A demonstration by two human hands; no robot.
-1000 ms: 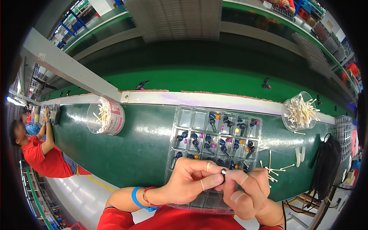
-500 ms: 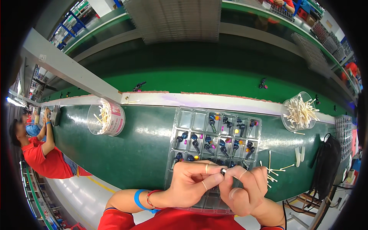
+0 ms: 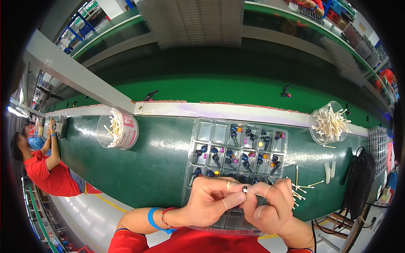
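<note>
My left hand (image 3: 213, 201) pinches a small dark earbud (image 3: 244, 187) between thumb and fingertips, over the near part of a clear compartment tray (image 3: 220, 132). Meeting it from the other side, my right hand (image 3: 270, 206) is closed on a cotton swab; the white cotton tip (image 3: 245, 190) touches the earbud. My fingers hide most of the earbud and swab. Dark earbuds (image 3: 246, 162) with orange, pink and yellow bits lie in many of the tray's compartments. Pale bands circle some of my fingers.
Tubs of cotton swabs stand at left (image 3: 128, 131) and right (image 3: 331, 122). Loose swabs (image 3: 297, 185) lie right of the tray, near a black pouch (image 3: 358, 183). Beyond a white ledge (image 3: 236, 108) runs a green belt (image 3: 228, 90) carrying dark parts. A person in red (image 3: 55, 173) works at left.
The swab's white tip has shifted slightly down against the earbud, and my right hand has turned a little. Parts on the green belt have moved slightly left.
</note>
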